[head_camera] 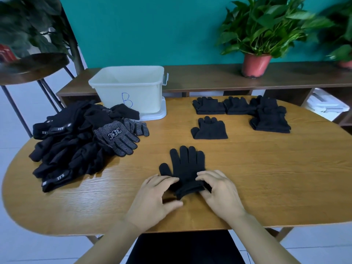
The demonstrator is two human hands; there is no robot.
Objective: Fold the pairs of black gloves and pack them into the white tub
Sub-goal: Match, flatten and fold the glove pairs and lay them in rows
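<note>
A: What lies nearest us?

B: Our two hands, at the near edge of the wooden table [266, 178]. Our right hand [219, 193] pinches the bunched cuff of the black glove pair [187, 162] between thumb and curled fingers. Our left hand [152, 195] lays bent fingertips on the cuff's left side, thumb close to the fabric. Whether it truly grips, we cannot tell.

A: And the glove pair itself?

B: It lies flat between our hands, fingers pointing far, thumb out to the left, cuff rumpled on the near side.

A: What do we see on the left?

B: A loose pile of gloves [76, 141], unfolded and tangled, with a white-dotted glove [118, 138] lying on its right side.

A: Farther on, to the right?

B: One folded pair [209, 128] lies alone past the middle of the table. Beyond it we see the folded stacks [238, 107] set side by side along the far edge, the rightmost group reaching nearer than the rest.

A: Where is the white tub [129, 86]?

B: At the far left of the table, just behind the pile, upright, with a blue letter B on its near wall. Behind the table, a brown shelf [209, 77] carries a potted plant [257, 65] against the teal wall [142, 31].
</note>
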